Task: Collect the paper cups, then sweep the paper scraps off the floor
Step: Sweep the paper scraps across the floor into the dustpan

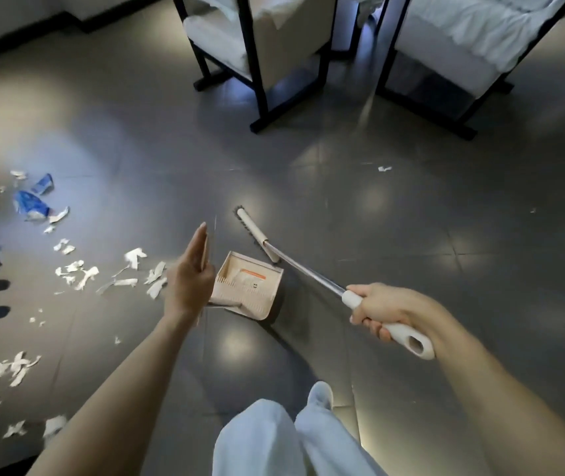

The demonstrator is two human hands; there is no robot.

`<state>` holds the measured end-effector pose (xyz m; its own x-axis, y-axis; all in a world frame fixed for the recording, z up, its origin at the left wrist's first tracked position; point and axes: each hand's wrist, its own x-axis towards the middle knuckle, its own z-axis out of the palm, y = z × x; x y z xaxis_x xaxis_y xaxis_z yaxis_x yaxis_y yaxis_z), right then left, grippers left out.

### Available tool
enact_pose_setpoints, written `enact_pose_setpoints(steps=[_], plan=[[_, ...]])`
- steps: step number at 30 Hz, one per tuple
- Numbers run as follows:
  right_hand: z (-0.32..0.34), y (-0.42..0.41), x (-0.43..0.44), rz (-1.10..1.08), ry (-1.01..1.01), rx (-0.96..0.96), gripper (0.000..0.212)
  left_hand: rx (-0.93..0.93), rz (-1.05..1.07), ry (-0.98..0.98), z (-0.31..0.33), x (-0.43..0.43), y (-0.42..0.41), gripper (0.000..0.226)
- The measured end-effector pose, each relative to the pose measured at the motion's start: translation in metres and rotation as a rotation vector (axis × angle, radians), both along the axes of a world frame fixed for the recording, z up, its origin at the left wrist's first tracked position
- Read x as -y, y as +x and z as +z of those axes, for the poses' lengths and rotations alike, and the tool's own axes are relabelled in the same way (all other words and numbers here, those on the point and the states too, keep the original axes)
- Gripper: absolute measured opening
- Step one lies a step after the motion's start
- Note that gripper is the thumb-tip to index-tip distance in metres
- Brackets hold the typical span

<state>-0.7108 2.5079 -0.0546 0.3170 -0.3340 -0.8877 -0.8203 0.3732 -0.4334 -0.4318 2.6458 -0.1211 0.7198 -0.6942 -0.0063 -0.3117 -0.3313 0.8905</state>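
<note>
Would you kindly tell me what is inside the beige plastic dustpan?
Inside the beige plastic dustpan, a white label with an orange strip; no scraps visible. The left hand covers its left edge.

Arms: left forearm point(113, 400) comes in from approx. 7 o'clock, right forearm point(500, 389) from approx. 4 o'clock. Both are bare all the way to the frame edge. Left hand point(188, 286) & right hand point(384, 310) are bare too.

Trousers point(257, 441) at 6 o'clock: loose, very pale blue-white fabric w/ soft folds. There are 2 legs w/ a narrow dark gap btw them.

Footwear: one rounded toe point(320, 395) shows just past the right trouser leg, toward 12 o'clock. It has the same pale tone as the trousers. Shoe vs. slipper can't be told.
</note>
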Motion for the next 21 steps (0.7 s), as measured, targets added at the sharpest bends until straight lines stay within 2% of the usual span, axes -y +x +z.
enact_pose_setpoints(steps=[3, 5, 8, 12, 21], plan=[[0.0, -0.01, 0.066, -0.09, -0.032, 0.011, 0.05, 0.068, -0.026, -0.055, 0.011, 0.079, -0.012, 0.078], [-0.007, -0.013, 0.112, -0.157, -0.055, 0.014, 0.055, 0.1, -0.023, -0.052, 0.014, 0.137, -0.016, 0.075], [-0.018, -0.012, 0.187, -0.239, -0.069, 0.026, 0.066, 0.083, -0.05, -0.044, 0.013, 0.224, -0.021, 0.071], [-0.025, -0.011, 0.287, -0.358, -0.059, 0.032, 0.065, 0.082, -0.145, -0.06, 0.01, 0.343, -0.025, 0.07], [-0.027, -0.027, 0.48, -0.574, -0.086, 0.026, 0.062, 0.055, -0.401, 0.066, 0.006, 0.583, -0.042, 0.074]])
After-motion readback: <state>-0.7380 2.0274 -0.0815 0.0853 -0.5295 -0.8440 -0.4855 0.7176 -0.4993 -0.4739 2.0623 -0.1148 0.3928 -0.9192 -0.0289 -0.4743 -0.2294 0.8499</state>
